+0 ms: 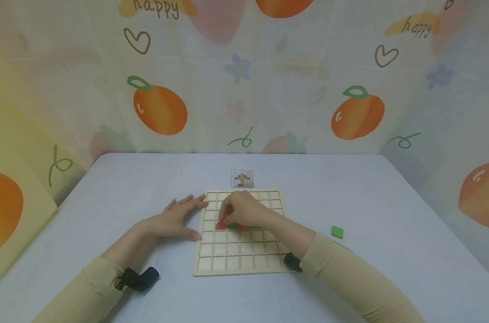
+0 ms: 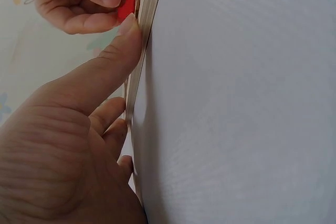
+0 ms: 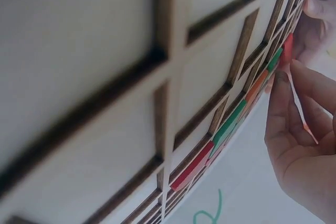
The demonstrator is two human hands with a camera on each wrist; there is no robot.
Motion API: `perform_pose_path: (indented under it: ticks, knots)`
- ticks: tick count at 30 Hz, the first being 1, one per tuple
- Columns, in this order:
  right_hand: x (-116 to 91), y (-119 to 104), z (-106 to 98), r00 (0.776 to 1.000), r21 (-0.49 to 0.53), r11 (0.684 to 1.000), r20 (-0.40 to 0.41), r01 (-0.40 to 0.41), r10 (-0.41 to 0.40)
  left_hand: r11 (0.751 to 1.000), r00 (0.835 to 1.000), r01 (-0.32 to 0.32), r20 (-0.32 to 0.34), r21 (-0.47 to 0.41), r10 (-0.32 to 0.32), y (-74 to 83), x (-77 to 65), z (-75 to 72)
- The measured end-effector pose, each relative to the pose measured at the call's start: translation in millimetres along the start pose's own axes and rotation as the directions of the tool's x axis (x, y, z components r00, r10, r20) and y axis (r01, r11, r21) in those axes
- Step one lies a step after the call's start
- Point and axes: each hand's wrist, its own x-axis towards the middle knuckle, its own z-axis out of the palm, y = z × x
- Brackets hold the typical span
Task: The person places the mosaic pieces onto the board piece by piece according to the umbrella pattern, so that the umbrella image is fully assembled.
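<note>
We see the right hand (image 1: 246, 208) pinching a red piece (image 1: 220, 225) between thumb and fingertips over the left part of the wooden grid board (image 1: 231, 263); whether the piece sits fully in its cell we cannot tell. Our left hand (image 1: 173, 222) lies spread wide, its thumb and a fingertip touching the board's left edge. From the right wrist, we see a row of pieces running from the pinched one: a green piece (image 3: 274, 60), an orange piece (image 3: 256, 87), another green piece (image 3: 227, 127) and a second red piece (image 3: 193, 170). Just beyond the board's far edge we have a printed pattern card (image 1: 242, 178); a bright green tile (image 1: 337, 232) lies on the white table (image 1: 147, 175), right of the board.
</note>
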Motion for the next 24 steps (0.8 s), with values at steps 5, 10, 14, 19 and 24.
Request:
perform_pose_path:
  ticks: [5,10,14,19,24]
  knots:
    - [0,-1,-3,1.0,-0.001,1.0,-0.008,0.016,-0.016,1.0,1.0,0.007,0.002,0.002,-0.007,-0.7,0.1,0.0]
    - [-1,1,-10,1.0,0.016,1.0,-0.017,0.024,-0.024,1.0,1.0,0.006,0.009,-0.004,-0.005,-0.1,-0.7,-0.5]
    - [-5,7,-20,0.999,0.018,1.0,-0.031,0.009,-0.008,1.0,1.0,0.006,0.01,-0.007,-0.006,2.2,-1.0,-1.1]
    - [-14,16,-34,0.999,0.01,0.999,-0.022,-0.039,0.039,1.0,1.0,0.015,0.011,0.001,-0.015,4.0,-0.6,-1.1]
    - [-26,28,-45,0.998,-0.004,0.998,0.003,-0.056,0.056,1.0,1.0,0.022,0.008,0.003,-0.022,2.9,-0.1,-0.2]
